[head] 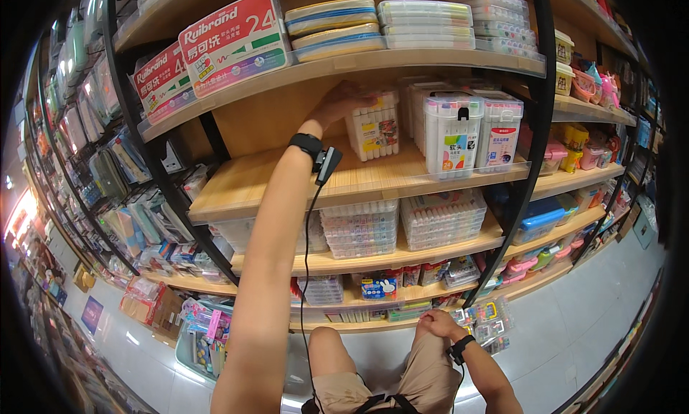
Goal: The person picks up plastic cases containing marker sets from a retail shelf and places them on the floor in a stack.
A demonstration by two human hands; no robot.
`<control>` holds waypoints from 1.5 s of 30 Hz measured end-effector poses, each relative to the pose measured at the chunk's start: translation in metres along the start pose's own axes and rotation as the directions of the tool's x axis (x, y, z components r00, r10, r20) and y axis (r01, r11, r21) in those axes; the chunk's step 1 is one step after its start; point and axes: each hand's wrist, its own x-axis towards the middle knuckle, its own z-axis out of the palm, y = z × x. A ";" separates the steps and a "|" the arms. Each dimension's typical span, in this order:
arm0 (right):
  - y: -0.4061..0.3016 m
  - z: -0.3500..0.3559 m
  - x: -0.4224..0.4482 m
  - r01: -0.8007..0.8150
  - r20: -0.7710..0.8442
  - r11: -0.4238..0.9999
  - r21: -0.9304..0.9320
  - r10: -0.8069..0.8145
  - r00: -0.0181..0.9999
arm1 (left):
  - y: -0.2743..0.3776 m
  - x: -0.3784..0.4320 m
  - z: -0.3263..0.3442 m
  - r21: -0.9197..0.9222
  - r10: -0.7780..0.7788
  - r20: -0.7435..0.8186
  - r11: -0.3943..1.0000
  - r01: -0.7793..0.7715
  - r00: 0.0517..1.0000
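Note:
My left hand (pixel 339 102) reaches onto the wooden shelf, its fingers over the top of a clear plastic case of white marker pens (pixel 375 128). That case stands near the back panel, tilted slightly. Right of it, nearer the shelf's front lip, stand a case of markers with a black clasp (pixel 453 136) and another marker case (pixel 498 134). Further cases are partly hidden behind them. My right hand (pixel 437 323) rests on my right knee, low in the view, with fingers curled; whether anything is inside it is not visible.
Red marker boxes (pixel 234 42) and stacked pen sets (pixel 425 23) fill the shelf above. Stacked marker cases (pixel 359 228) stand on the shelf below. Black uprights (pixel 530 144) flank the bay. A filled basket (pixel 188 355), cartons (pixel 153 309) and clear packs (pixel 487 325) sit on the tiled floor.

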 end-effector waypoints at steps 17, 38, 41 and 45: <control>-0.005 -0.015 -0.014 -0.062 -0.023 0.998 -0.011 0.062 0.998 | 0.003 -0.079 -0.025 -0.370 -0.167 0.195 0.900 0.230 0.966; -0.017 -0.006 -0.006 0.035 -0.046 0.999 -0.015 -0.036 0.998 | 0.032 -0.122 -0.010 0.253 0.201 -0.243 0.958 -0.138 0.949; -0.020 -0.005 -0.005 0.037 -0.039 0.999 -0.001 -0.037 0.999 | 0.034 -0.131 -0.010 0.287 0.412 -0.339 0.902 -0.324 0.846; -0.023 -0.008 -0.006 0.025 -0.022 1.000 0.010 -0.025 0.999 | 0.061 -0.152 -0.007 0.206 0.383 -0.350 0.922 -0.329 0.855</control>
